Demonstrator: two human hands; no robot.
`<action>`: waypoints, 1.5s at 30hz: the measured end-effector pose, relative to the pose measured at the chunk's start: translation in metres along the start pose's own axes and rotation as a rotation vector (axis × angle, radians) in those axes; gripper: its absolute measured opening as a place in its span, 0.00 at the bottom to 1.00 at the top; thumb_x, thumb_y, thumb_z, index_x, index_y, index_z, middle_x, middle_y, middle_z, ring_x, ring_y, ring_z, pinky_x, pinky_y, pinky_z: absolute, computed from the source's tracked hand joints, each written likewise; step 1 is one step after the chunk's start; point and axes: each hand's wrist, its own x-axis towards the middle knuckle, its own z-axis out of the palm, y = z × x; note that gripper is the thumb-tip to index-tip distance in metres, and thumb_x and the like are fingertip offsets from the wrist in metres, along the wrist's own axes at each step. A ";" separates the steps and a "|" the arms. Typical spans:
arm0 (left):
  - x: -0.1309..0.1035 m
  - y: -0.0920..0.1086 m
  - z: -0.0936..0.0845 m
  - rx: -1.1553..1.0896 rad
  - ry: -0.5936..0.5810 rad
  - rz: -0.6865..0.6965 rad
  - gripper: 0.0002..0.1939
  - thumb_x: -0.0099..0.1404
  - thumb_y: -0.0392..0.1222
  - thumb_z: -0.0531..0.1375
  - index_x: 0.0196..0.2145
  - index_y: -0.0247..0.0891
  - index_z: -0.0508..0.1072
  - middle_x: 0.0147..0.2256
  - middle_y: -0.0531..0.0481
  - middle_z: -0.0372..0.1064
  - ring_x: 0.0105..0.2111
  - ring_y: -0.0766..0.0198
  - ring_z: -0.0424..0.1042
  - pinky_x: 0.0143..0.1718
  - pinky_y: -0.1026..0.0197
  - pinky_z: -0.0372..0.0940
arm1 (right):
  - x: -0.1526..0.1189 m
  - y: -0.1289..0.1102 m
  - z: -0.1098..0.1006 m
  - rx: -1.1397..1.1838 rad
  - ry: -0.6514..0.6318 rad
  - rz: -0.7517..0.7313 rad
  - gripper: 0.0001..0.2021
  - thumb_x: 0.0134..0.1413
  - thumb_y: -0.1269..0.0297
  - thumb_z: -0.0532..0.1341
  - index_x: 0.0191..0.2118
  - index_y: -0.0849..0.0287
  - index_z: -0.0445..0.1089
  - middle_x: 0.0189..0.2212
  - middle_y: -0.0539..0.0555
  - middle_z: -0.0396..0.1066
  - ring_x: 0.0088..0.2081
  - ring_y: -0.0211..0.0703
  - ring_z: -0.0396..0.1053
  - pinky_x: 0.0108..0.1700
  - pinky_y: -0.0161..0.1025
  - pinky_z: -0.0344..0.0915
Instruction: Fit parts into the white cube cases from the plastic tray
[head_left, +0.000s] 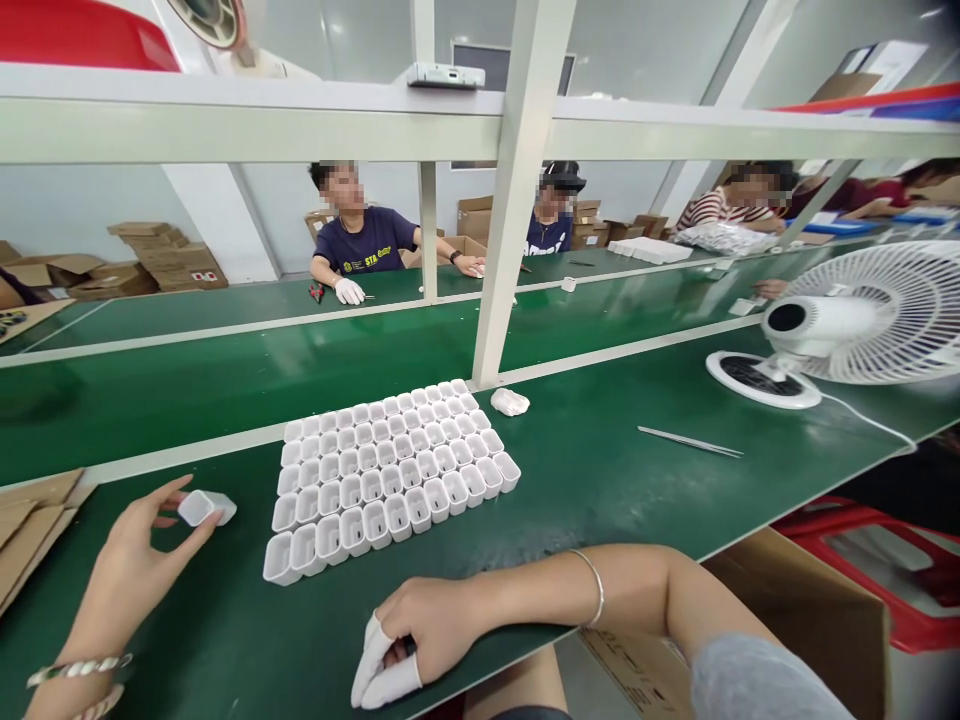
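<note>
Right hand point(420, 635) is nearest my view, on the near side of the cup grid point(391, 472), fingers curled; I cannot tell whether they pinch anything. Left of the grid, I see the left hand point(135, 555) holding one white cup point(206, 506) between thumb and fingers. Tweezers point(688, 441) lie right of the grid.

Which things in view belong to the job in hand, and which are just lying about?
Part of the job, by the look of it:
White cup, held in the left hand
Rows of white cups
White finger covers on the right hand

Seemingly just lying about:
Tweezers (possibly a tool, but untouched)
Crumpled white wad
Fan
Brown cardboard
</note>
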 end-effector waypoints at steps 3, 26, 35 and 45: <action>0.001 -0.005 0.006 -0.032 -0.198 -0.043 0.38 0.54 0.69 0.56 0.56 0.45 0.66 0.47 0.45 0.71 0.40 0.50 0.74 0.40 0.52 0.71 | 0.000 0.001 0.001 0.002 -0.001 -0.008 0.09 0.55 0.60 0.69 0.41 0.57 0.80 0.38 0.48 0.79 0.37 0.33 0.74 0.42 0.24 0.65; -0.004 -0.010 0.013 -0.105 -0.155 0.126 0.30 0.61 0.61 0.58 0.53 0.38 0.65 0.48 0.40 0.70 0.44 0.50 0.70 0.42 0.50 0.69 | -0.001 0.008 0.007 0.173 0.095 -0.134 0.17 0.57 0.49 0.64 0.40 0.57 0.82 0.31 0.52 0.77 0.29 0.35 0.68 0.37 0.30 0.67; -0.011 0.006 0.008 -0.109 0.019 0.121 0.17 0.58 0.50 0.61 0.40 0.40 0.62 0.40 0.45 0.67 0.39 0.55 0.69 0.40 0.52 0.67 | -0.005 -0.013 -0.003 0.189 0.081 -0.057 0.10 0.55 0.63 0.63 0.38 0.55 0.82 0.31 0.54 0.77 0.30 0.38 0.71 0.35 0.33 0.67; -0.013 0.004 0.011 -0.121 -0.125 0.165 0.30 0.57 0.46 0.63 0.56 0.38 0.62 0.39 0.46 0.68 0.42 0.52 0.70 0.42 0.51 0.67 | -0.004 -0.016 -0.004 0.164 0.060 -0.026 0.09 0.56 0.60 0.63 0.33 0.55 0.81 0.30 0.54 0.76 0.30 0.39 0.68 0.35 0.35 0.66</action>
